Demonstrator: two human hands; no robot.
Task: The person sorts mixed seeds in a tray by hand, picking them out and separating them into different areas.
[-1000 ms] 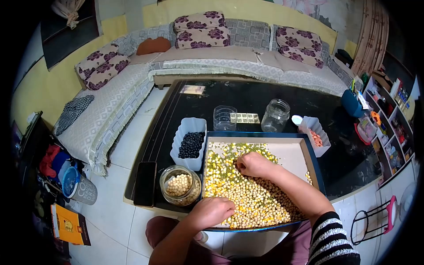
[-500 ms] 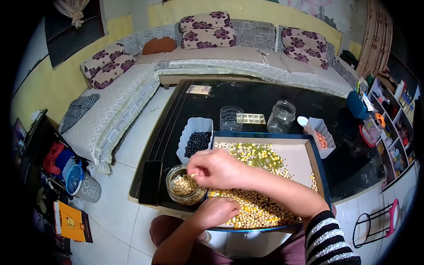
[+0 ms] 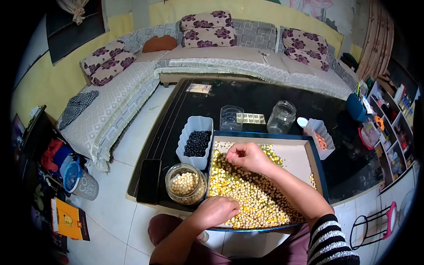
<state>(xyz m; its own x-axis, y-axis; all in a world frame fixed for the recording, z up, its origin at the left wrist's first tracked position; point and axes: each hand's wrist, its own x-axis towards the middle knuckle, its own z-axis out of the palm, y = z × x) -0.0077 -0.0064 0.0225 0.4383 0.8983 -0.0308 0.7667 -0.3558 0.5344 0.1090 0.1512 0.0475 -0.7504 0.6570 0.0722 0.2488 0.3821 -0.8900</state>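
A shallow box (image 3: 324,174) with a dark blue rim holds soybeans (image 3: 251,201), yellow corn kernels and small green beans, mixed together. My right hand (image 3: 251,157) is over the left back part of this box, its fingers pinched; whatever is between them is too small to make out. Curled at the box's near left edge, my left hand (image 3: 216,212) rests by the soybeans with its fingertips together, and I cannot see what they hold. Left of the box stands an open glass jar (image 3: 187,199) with soybeans in it.
A white tub (image 3: 179,145) of black beans is behind the jar, and a phone (image 3: 149,182) lies left of it. Behind the box are two clear jars (image 3: 282,117) and a pill-style case (image 3: 251,119). Another tub (image 3: 328,130) with pinkish beans stands at right.
My right hand has moved from the glass jar's mouth rightward and away from me, over the box. My left hand has stayed at the box's edge.
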